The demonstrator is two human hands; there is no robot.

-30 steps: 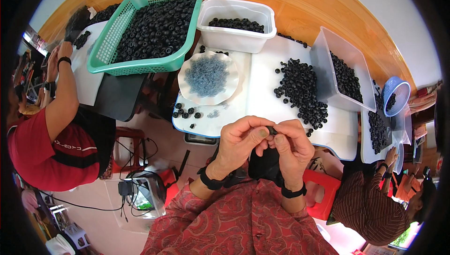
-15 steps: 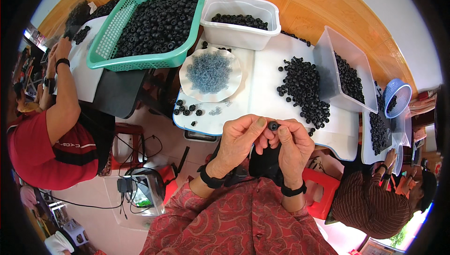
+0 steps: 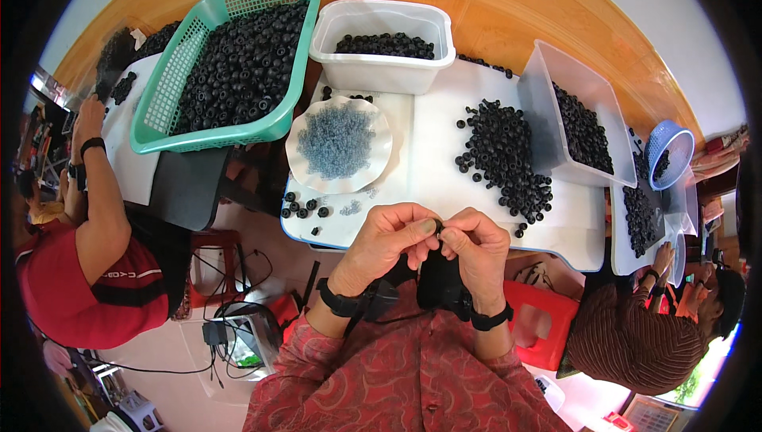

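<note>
My left hand (image 3: pixel 379 243) and my right hand (image 3: pixel 481 256) meet in front of my chest, at the near edge of the white table. Between their pinched fingertips is a small black round part (image 3: pixel 438 227), mostly covered by the fingers. Just beyond my hands to the left, a white wavy-rimmed plate (image 3: pixel 381 156) bears a heap of tiny translucent blue-grey pieces (image 3: pixel 336 141). Several loose black round parts (image 3: pixel 302 213) lie in front of that plate. Farther right, a large pile of black round parts (image 3: pixel 502 158) spreads over the tabletop.
A green basket (image 3: pixel 140 134) and a white tub (image 3: pixel 389 77) hold black parts at the back. At right stand a clear bin (image 3: pixel 548 146) and a blue basket (image 3: pixel 659 142). One person (image 3: pixel 95 249) works at left, another (image 3: pixel 643 329) at right. Cables (image 3: pixel 226 329) lie below.
My hands have moved slightly left in the view, and the black part is turned and more hidden by my fingers. The table things have shifted left as the view moved.
</note>
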